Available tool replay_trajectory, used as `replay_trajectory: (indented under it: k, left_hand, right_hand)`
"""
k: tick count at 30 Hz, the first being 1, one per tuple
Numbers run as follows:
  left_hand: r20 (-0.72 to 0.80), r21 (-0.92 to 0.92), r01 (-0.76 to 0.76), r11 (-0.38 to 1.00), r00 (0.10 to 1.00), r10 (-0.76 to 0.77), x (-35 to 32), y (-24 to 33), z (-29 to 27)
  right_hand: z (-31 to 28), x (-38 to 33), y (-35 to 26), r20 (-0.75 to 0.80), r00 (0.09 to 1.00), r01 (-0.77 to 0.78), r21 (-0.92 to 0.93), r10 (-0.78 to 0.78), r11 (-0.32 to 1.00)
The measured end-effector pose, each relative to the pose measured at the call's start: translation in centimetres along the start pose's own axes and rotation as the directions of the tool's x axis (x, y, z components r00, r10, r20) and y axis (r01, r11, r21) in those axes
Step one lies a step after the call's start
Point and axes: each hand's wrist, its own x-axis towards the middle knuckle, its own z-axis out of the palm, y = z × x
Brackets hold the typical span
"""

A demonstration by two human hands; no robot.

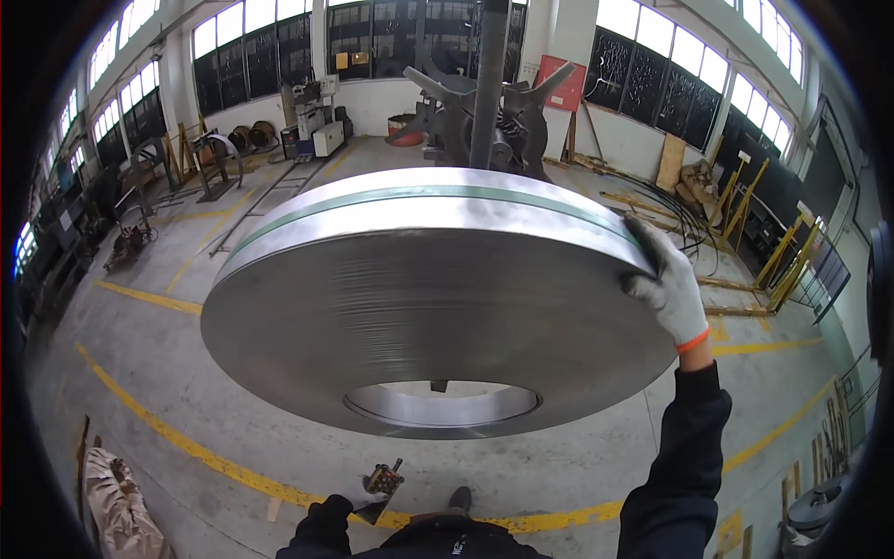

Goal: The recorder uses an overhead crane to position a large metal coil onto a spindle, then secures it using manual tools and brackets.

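A large coil of steel strip (419,298) fills the middle, raised off the floor and tilted. A green strap (447,193) runs round its bright outer edge, and its round bore shows low on the near face. My right hand (669,284), in a white glove with a dark, dirty finger side and an orange cuff, grips the coil's right rim, thumb on the face and fingers over the edge. Low in front of my body, my left hand (370,509) holds a remote control (384,479) with colored buttons; the dark sleeve hides most of that hand.
Behind the coil rises a dark vertical post (489,88) before a machine with spread arms (531,112). Yellow lines (186,445) mark the concrete floor. Yellow frames (792,252) and black cables (684,210) lie right; a wrapped bundle (121,503) stands lower left. My shoe (460,498) is below.
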Motion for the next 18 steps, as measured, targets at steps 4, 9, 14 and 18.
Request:
replay_trajectory:
  k: [4,9,14,18]
  left_hand:
    - [0.072,0.230,0.039,0.972,0.996,-0.057,1.9,2.4,2.2]
    - [-0.069,0.277,0.129,0.952,0.991,-0.114,2.2,3.1,6.0]
    - [-0.212,0.079,0.122,0.989,0.972,-0.103,-0.7,9.0,11.6]
    - [-0.284,-0.080,0.083,0.993,0.953,-0.103,-3.5,11.8,17.1]
  right_hand:
    - [-1.4,-1.9,2.4,0.017,1.000,-0.022,0.010,0.022,1.000]
    - [-3.7,-4.5,7.4,0.034,0.999,0.010,0.052,-0.011,0.999]
    - [-6.0,-7.9,12.6,-0.002,0.999,-0.033,0.114,0.033,0.993]
    - [-7.8,-9.0,14.3,-0.014,0.998,-0.056,0.181,0.060,0.982]
